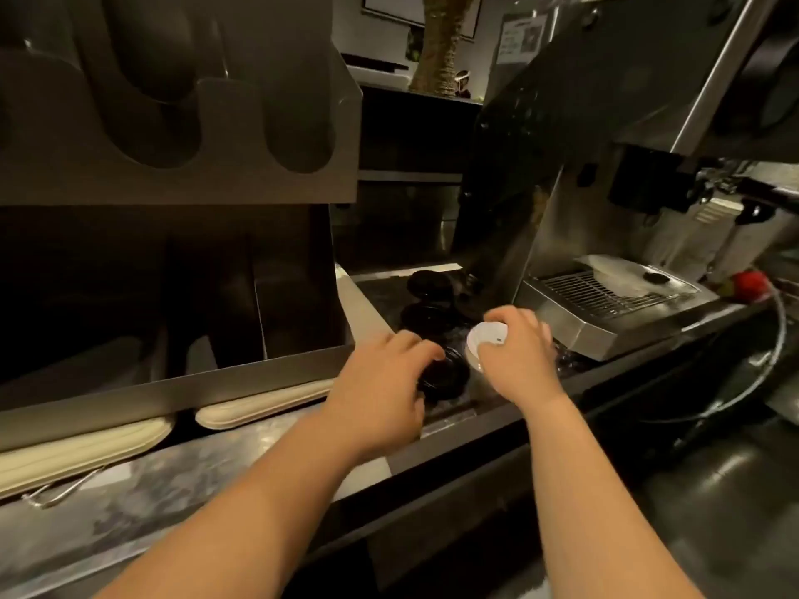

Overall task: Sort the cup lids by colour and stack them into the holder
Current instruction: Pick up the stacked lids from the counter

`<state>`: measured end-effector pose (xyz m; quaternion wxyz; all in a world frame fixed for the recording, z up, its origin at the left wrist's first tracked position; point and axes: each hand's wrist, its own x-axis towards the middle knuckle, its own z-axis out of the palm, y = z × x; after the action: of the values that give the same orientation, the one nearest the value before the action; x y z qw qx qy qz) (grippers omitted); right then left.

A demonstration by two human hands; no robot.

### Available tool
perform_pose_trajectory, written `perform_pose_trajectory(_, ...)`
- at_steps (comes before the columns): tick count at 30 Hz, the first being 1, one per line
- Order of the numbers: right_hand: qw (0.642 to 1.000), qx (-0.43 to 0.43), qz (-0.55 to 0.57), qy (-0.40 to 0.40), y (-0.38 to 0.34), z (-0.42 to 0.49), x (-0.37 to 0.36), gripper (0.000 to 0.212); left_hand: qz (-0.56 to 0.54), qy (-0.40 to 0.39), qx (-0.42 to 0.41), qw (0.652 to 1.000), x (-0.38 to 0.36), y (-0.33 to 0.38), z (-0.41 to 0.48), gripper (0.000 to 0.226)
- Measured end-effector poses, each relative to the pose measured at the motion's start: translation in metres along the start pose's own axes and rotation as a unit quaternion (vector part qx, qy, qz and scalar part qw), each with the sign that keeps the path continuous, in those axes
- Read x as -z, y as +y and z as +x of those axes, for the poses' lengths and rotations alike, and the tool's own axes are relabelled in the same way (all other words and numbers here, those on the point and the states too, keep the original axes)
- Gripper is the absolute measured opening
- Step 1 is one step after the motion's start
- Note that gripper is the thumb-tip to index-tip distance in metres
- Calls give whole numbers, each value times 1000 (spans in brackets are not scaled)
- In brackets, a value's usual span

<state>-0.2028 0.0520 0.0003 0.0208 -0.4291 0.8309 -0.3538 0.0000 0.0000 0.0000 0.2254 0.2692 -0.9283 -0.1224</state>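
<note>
- Left hand (380, 382), right of the holder (242, 373), seemingly grips a black lid (447, 376) with curled fingers (417, 341).
- Right hand (514, 352), farther right, pinches a white lid (486, 339).
- Both lids look light and flimsy; take by rims.

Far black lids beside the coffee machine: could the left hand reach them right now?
Probably, once freed: the left hand grips the nearest black lids, and the far black lids lie beyond with only the middle black lids, a low stack, between.
</note>
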Motion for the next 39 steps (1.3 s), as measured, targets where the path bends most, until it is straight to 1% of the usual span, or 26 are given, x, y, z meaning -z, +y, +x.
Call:
perform_pose_trajectory(1,999,-25,-33,-35,9,6,0,46,44,-26,-20,999,-3,0,5,55)
perform_pose_trajectory(2,993,-50,-71,-74,14,9,0,54,76,-35,-37,996,-5,-1,8,54)
perform_pose_trajectory(4,981,-84,-109,-138,25,12,-2,68,124,-69,-43,989,-9,0,11,38)
perform_pose_trajectory(5,980,-81,-121,-139,28,14,-6,69,143,-68,-42,986,-9,-1,12,28)
perform_pose_trajectory(6,981,-83,-126,-122,26,14,-7,67,153,-62,-45,985,-7,-3,11,19)
perform_pose_trajectory(8,989,-89,-98,-71,23,12,-8,60,161,-51,-54,984,1,-6,5,12)
perform_pose_trajectory(9,991,-89,-77,-58,20,10,-7,59,157,-39,-64,985,4,-9,2,10)
perform_pose_trajectory(11,995,-82,20,-45,13,-1,-6,53,143,-28,-81,986,12,-14,-8,8)
perform_pose_trajectory(12,992,-73,101,-23,8,-8,-8,46,135,-24,-89,987,17,-16,-15,10)
perform_pose_trajectory(13,979,-72,191,6,-1,-17,-9,38,129,-16,-98,987,20,-18,-23,13)
perform_pose_trajectory(14,956,-80,281,35,-12,-27,-10,33,123,-8,-102,987,24,-19,-31,14)
perform_pose_trajectory(16,891,-123,430,77,-41,-46,-13,30,113,9,-98,989,31,-23,-50,13)
perform_pose_trajectory(18,825,-163,535,87,-68,-70,-17,30,67,49,-70,994,35,-27,-69,19)
perform_pose_trajectory(19,799,-169,572,78,-81,-82,-17,31,28,75,-38,996,38,-29,-77,22)
perform_pose_trajectory(21,757,-166,631,31,-103,-107,-17,35,-48,124,30,991,46,-29,-93,33)
perform_pose_trajectory(22,743,-166,649,2,-113,-119,-17,36,-83,139,59,985,51,-28,-99,43)
perform_pose_trajectory(24,732,-172,657,-49,-132,-141,-18,39,-164,159,109,967,61,-23,-111,74)
perform_pose_trajectory(26,737,-166,646,-112,-151,-164,-25,42,-227,162,136,951,73,-23,-127,105)
perform_pose_trajectory(27,741,-160,634,-150,-161,-176,-30,44,-230,160,133,951,80,-25,-135,115)
perform_pose_trajectory(28,750,-152,617,-184,-170,-186,-37,45,-220,158,128,954,86,-29,-143,119)
perform_pose_trajectory(30,773,-141,574,-228,-186,-203,-52,42,-184,154,136,961,99,-41,-162,118)
perform_pose_trajectory(32,812,-103,515,-255,-199,-213,-67,38,-146,160,163,962,106,-57,-183,117)
perform_pose_trajectory(34,856,-51,433,-276,-212,-219,-82,31,-114,148,192,963,108,-74,-206,120)
perform_pose_trajectory(36,896,1,349,-276,-224,-222,-94,24,-100,126,224,961,110,-89,-228,122)
perform_pose_trajectory(38,923,81,250,-281,-236,-224,-104,22,-82,138,250,955,118,-104,-249,116)
perform_pose_trajectory(39,929,122,201,-284,-243,-225,-108,21,-69,144,258,953,124,-112,-257,112)
